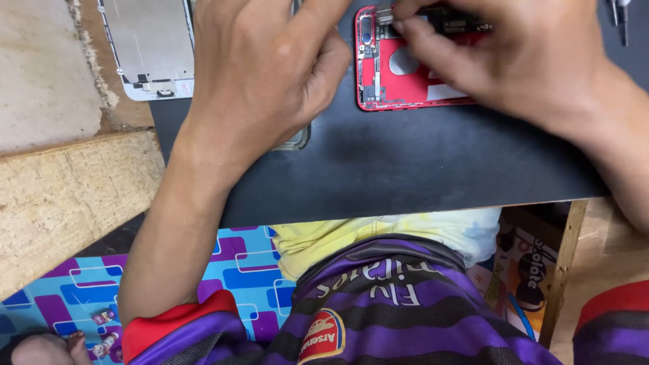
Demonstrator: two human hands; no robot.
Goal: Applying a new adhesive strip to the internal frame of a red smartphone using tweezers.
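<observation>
An opened red phone housing (405,84) lies on a black work mat (405,165), its inner parts showing. My right hand (520,57) reaches over it from the right, and its fingertips pinch a small grey metal part (384,15) at the phone's top left corner. My left hand (263,67) rests on the mat just left of the phone, fingers curled, thumb near the phone's left edge. It covers most of a clear-edged flat object (299,138). What the left fingers hold, if anything, is hidden.
A white phone screen frame (152,51) lies at the upper left, partly on the mat. Rough wooden boards (67,189) lie to the left. Thin tool tips (618,13) show at the top right. Below the table edge are my striped shirt and a blue-purple patterned sheet (236,270).
</observation>
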